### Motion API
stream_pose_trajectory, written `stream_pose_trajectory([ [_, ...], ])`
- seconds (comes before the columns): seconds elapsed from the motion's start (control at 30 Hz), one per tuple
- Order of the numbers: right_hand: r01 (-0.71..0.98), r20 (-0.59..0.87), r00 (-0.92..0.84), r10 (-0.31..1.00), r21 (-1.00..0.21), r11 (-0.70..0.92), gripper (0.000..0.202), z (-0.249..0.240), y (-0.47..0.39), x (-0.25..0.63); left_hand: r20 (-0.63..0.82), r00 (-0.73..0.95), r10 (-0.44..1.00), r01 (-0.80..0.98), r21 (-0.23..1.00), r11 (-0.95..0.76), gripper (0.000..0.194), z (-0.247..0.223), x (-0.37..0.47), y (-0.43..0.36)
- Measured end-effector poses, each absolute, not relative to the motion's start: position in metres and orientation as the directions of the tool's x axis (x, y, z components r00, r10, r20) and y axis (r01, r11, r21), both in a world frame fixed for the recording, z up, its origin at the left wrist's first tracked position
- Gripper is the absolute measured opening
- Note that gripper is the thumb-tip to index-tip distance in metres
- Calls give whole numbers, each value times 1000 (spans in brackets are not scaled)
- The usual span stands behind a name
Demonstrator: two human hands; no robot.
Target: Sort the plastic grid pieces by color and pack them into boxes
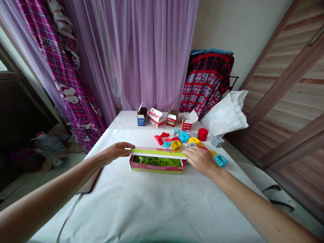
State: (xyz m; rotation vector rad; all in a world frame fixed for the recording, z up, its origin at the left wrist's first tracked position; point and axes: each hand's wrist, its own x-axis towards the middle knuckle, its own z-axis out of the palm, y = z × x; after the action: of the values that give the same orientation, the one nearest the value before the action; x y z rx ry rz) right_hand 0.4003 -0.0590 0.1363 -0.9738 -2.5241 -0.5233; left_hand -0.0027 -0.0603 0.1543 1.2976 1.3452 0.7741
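Note:
A long red and green cardboard box (157, 169) stands on the white-covered table, with green toy pieces (158, 161) showing inside. Over its far side a yellow-green lid (158, 153) with a white edge is held slightly raised, leaving the front of the box open. My left hand (117, 150) pinches the lid's left end between thumb and fingers. At the right end, my right hand (198, 158) has its fingers closed on the lid. Beyond the right hand lie interlocking toy blocks in several colours, among them a yellow one (176, 145) and a light blue one (220, 160).
Small open cartons line the far edge, including a blue one (141, 120) and a red and white one (156, 118). A white plastic bag (224, 113) stands at the back right. A flat dark-edged device (92, 180) with a cable (68, 216) lies at the left edge.

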Motion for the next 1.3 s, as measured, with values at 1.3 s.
stream_pose_trajectory([
  [1.3, 688, 202, -532, 822, -463, 559, 50, 100, -55, 399, 207, 450, 869, 700, 523, -487, 50, 109, -18, -65],
])
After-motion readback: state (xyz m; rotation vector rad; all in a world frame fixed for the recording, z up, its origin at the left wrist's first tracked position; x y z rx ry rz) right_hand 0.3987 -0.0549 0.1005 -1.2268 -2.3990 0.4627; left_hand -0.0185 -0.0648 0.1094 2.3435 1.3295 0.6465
